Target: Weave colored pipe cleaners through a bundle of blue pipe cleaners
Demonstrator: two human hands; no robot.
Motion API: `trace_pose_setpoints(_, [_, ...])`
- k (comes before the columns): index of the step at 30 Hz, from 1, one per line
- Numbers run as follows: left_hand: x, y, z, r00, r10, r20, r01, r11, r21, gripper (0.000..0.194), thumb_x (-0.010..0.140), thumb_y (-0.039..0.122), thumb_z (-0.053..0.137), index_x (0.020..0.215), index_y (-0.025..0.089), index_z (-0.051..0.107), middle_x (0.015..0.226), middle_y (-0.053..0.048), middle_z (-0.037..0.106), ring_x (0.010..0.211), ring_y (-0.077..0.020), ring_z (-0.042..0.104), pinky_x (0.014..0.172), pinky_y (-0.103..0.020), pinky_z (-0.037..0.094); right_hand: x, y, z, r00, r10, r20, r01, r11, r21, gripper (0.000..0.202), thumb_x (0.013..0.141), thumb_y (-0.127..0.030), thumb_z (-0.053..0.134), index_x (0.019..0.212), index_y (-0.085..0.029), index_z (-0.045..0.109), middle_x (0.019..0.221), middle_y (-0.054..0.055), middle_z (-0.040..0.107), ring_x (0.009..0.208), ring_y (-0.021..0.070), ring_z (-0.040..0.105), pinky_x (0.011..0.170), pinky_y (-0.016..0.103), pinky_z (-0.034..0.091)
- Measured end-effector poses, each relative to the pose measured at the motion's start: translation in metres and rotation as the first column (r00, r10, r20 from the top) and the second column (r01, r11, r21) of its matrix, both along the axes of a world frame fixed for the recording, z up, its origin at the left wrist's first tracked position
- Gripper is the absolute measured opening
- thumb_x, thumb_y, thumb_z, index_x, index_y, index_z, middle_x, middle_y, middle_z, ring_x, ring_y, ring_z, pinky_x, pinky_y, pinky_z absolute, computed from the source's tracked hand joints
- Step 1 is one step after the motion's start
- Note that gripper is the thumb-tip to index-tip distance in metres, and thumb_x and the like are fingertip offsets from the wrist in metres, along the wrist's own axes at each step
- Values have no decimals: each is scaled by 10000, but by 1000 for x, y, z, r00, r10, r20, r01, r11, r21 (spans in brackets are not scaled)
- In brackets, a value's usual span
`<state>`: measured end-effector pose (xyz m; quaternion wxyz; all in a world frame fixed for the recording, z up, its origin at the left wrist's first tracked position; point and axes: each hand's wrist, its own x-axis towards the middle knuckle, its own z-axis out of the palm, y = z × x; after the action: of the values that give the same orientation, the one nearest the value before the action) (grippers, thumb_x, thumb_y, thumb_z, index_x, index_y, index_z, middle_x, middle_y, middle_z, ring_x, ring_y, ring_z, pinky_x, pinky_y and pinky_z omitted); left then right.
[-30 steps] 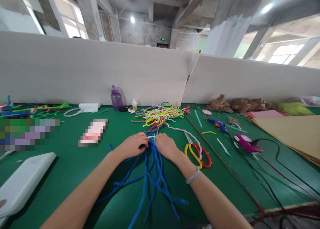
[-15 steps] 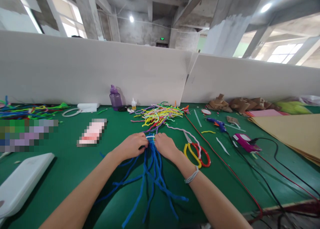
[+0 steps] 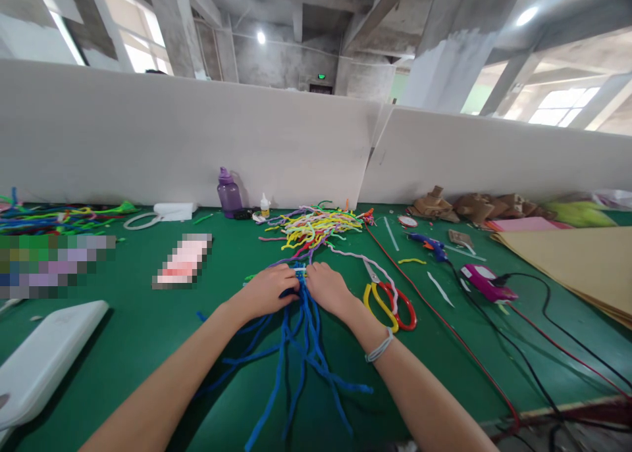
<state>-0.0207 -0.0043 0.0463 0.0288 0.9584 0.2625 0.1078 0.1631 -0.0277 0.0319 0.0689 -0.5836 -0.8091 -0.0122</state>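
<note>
Left hand (image 3: 266, 289): fingers curled, pinching the top of the bundle of blue fuzzy pipe-cleaner stems (image 3: 301, 347).
Right hand (image 3: 330, 289): fingers closed on the same bundle top.
Bundle: mid green tabletop (image 3: 138, 333), loose ends trailing toward near edge.
Yellow-and-red-handled scissors (image 3: 390, 301): just beside right hand.

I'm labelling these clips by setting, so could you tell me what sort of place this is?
Probably a craft workbench in an industrial hall: pipe cleaners, scissors and a glue gun on a green table, under bare concrete beams.

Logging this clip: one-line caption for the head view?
Both hands, left and right, pinch a bundle of blue fuzzy pipe cleaners on green felt table.
</note>
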Motion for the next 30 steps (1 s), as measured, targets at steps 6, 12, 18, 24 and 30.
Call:
trace_pose_setpoints(6, [-4,3,-1,1000,-28,4,28,1000,-12,160,845,239,591,997,251,638,939,-12,642,950,-195,554,912,-331,409,1,-1,0,1000,1,-2,-1,1000,-7,208,937,-177,368,1041,-151,547,1053,111,593,994,214,521,756,291,454])
trace_pose_setpoints(12, [-3,4,-2,999,-24,49,25,999,-34,90,861,263,584,912,228,650,909,-12,637,907,-176,567,918,-325,406,0,0,0,1000,2,-5,-2,1000,-7,206,933,-183,381,1048,-144,547,1046,109,595,997,220,519,754,298,455])
trace_pose_setpoints(18, [-2,8,-9,997,1,81,1,999,-33,109,882,302,572,866,214,634,893,-16,625,908,-175,560,897,-313,413,1,-1,1,1000,4,-7,-4,1000,-5,209,933,-188,380,1043,-145,553,1043,110,597,987,218,518,758,297,455])
trace_pose_setpoints(24, [-3,9,-10,996,-9,89,11,999,-30,135,877,288,581,991,245,640,950,-16,623,931,-174,563,948,-335,393,1,-1,1,1000,4,-9,-4,1000,-1,218,927,-168,372,1041,-147,557,1042,107,599,986,220,520,751,295,455])
trace_pose_setpoints(30, [-1,9,-12,994,-2,109,6,999,-34,134,897,297,548,863,208,642,917,-25,619,915,-172,553,886,-312,422,1,-1,0,1000,3,-17,-3,1000,-2,224,935,-183,365,1047,-150,555,1050,112,596,993,223,518,749,302,460])
